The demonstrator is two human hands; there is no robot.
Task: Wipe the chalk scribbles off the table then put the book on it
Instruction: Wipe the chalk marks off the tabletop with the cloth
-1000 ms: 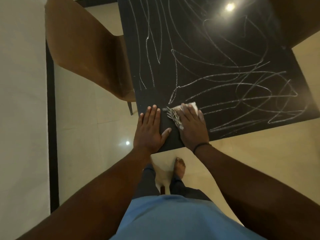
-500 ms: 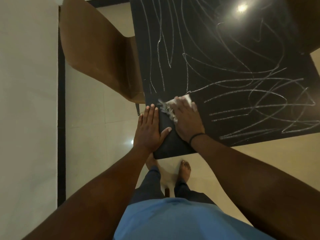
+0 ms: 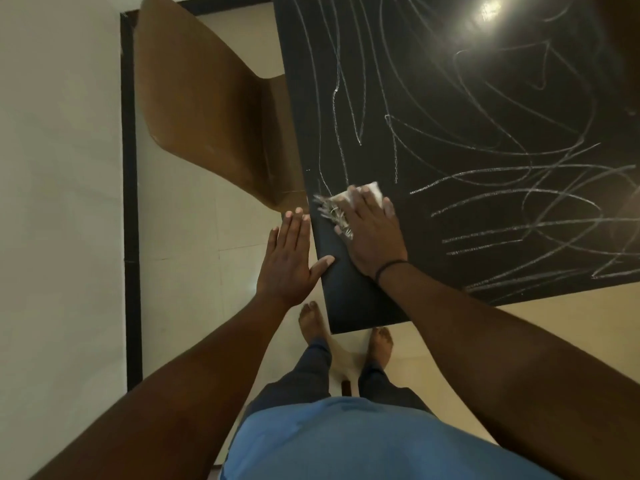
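Black table (image 3: 450, 98), glossy, one corner pointing toward the person. Chalk scribbles (image 3: 519, 202) cover most of the top: long strokes along the left edge, looping tangles toward the right edge. The strip nearest the corner is bare of marks.

Right hand (image 3: 372, 237) lies flat on the table near its left edge, fingers straight and pressing down on a white cloth (image 3: 370, 190). Cloth shows past the fingertips; its grey fringe (image 3: 332, 213) sticks out on the thumb side. Dark band (image 3: 389, 266) on that wrist.

Left hand (image 3: 289, 261) is spread, fingers straight, holding nothing. Its thumb tip touches the table's left edge; the fingers lie just outside that edge, over the floor.

Brown chair (image 3: 207, 116) stands tucked against the table's left edge. Pale tiled floor (image 3: 194, 258) below. Book not in view.
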